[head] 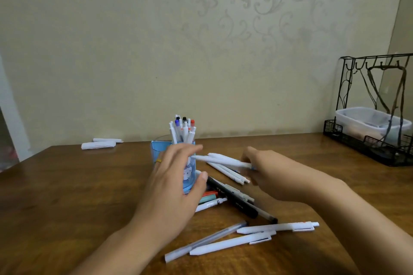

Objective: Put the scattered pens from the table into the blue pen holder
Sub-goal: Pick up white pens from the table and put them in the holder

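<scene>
While left hand (176,176) lies slack, right grip (266,169) holds white pen (221,159) level, tip leftward.

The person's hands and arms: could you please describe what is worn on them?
Both forearms are bare, with no sleeves in view. The left hand wears a yellow ring on one finger. The right hand shows no ring, watch or glove.

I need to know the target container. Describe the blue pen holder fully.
The blue pen holder is a translucent light-blue plastic pot with a pale cartoon figure printed on its front. It stands upright on the brown wooden table, holding a bundle of white pens standing upright. The left hand covers most of its front with straight fingers.
</scene>
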